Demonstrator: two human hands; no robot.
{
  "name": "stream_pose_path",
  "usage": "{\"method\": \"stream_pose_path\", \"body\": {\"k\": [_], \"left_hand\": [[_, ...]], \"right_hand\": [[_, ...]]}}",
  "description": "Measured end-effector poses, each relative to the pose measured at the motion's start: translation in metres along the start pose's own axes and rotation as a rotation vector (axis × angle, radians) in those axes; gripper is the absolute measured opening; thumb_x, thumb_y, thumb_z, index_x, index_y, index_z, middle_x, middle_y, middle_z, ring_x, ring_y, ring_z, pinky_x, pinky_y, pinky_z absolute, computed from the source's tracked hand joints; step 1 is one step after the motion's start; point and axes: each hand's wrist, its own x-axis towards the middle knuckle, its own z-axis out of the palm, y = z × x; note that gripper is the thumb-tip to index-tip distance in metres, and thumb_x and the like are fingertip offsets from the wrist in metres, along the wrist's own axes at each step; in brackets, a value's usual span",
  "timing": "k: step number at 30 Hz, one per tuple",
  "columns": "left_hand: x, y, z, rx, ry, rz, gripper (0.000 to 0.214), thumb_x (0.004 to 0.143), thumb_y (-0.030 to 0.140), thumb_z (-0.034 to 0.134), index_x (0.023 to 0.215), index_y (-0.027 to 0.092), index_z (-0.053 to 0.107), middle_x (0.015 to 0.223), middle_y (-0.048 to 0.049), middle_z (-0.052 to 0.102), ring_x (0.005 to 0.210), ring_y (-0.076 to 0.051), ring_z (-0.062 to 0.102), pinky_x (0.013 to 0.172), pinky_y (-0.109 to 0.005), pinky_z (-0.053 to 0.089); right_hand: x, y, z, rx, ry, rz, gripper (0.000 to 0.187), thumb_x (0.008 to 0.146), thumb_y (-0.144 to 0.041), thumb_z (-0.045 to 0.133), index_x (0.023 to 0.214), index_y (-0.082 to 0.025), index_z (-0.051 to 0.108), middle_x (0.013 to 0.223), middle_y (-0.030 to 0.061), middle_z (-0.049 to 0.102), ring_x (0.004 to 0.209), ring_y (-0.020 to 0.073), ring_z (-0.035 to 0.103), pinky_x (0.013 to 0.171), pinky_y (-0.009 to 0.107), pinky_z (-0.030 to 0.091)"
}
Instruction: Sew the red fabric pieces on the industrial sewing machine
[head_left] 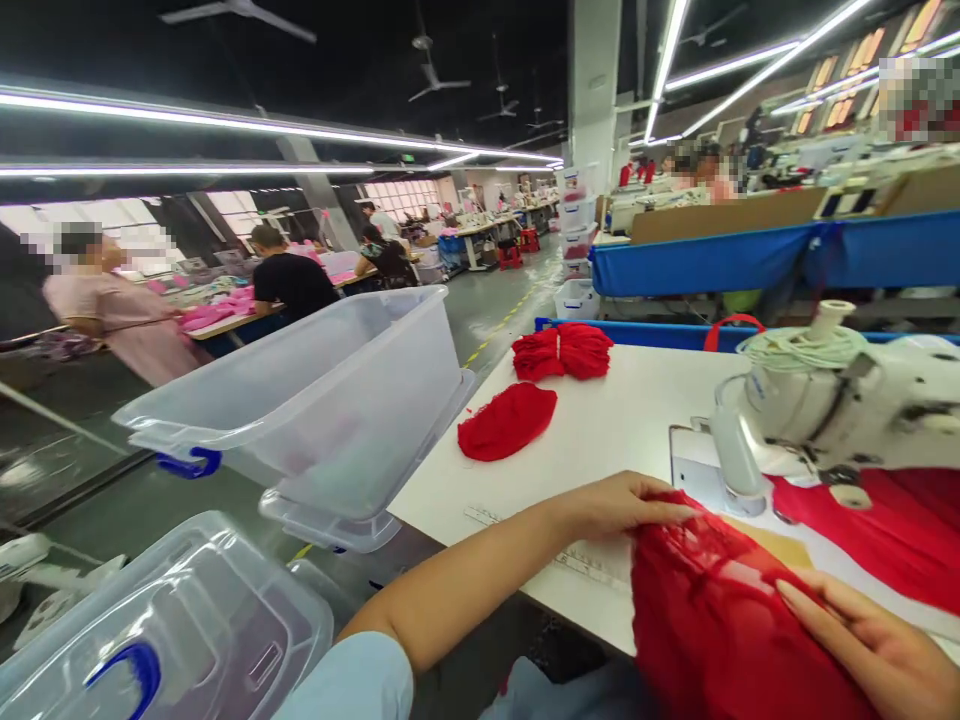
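Red lace fabric (712, 610) lies at the near table (622, 420) edge, just beside the sewing machine (840, 400), w/ my left hand (622, 505) & right hand (870, 650) pressed flat on it, not clenched; tied red bundle (562, 352) & loose red piece (508, 420) behind look finished.

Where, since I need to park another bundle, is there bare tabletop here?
Bare white table lies between the loose red fabric piece, the red bundle and the sewing machine; a narrower strip runs from that piece to the left hand. It is crowded in front of the machine, where that hand and the right hand rest on the red lace fabric.
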Motion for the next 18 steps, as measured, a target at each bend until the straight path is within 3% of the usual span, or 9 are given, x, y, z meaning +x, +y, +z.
{"method": "stream_pose_path", "body": {"k": [2, 11, 15, 18], "left_hand": [[0.003, 0.003, 0.003, -0.011, -0.001, 0.044, 0.046, 0.055, 0.051, 0.085, 0.078, 0.014, 0.069, 0.079, 0.0001, 0.066, 0.072, -0.011, 0.055, 0.074, -0.024, 0.041], [0.012, 0.007, 0.003, -0.007, -0.015, 0.034, 0.045, 0.060, 0.051, 0.084, 0.077, 0.012, 0.068, 0.073, -0.0016, 0.064, 0.068, -0.012, 0.053, 0.071, -0.024, 0.039], [0.009, 0.008, 0.005, -0.016, 0.000, 0.038, 0.044, 0.062, 0.050, 0.083, 0.079, 0.012, 0.069, 0.076, -0.0026, 0.066, 0.069, -0.012, 0.054, 0.071, -0.024, 0.039], [0.006, 0.012, 0.008, -0.013, -0.011, 0.026, 0.044, 0.061, 0.047, 0.084, 0.083, 0.012, 0.070, 0.079, -0.0035, 0.068, 0.072, -0.013, 0.057, 0.074, -0.025, 0.041]], "right_hand": [[-0.005, -0.009, 0.002, 0.081, -0.099, 0.150, 0.047, 0.069, -0.062, 0.073, 0.097, -0.024, 0.070, 0.096, 0.0078, 0.074, 0.085, 0.0294, 0.069, 0.071, 0.034, 0.059], [-0.011, -0.030, 0.016, 0.188, 0.126, 0.065, 0.041, 0.073, -0.058, 0.071, 0.089, -0.020, 0.070, 0.070, 0.0016, 0.067, 0.060, 0.0161, 0.058, 0.053, 0.023, 0.047], [-0.014, -0.033, 0.017, 0.257, 0.098, 0.072, 0.038, 0.074, -0.056, 0.071, 0.088, -0.020, 0.068, 0.073, 0.0020, 0.068, 0.063, 0.0181, 0.060, 0.057, 0.026, 0.049], [-0.013, -0.036, 0.015, 0.167, 0.095, 0.022, 0.038, 0.076, -0.058, 0.067, 0.082, -0.021, 0.067, 0.073, 0.0013, 0.067, 0.067, 0.0193, 0.060, 0.061, 0.027, 0.049]]}}
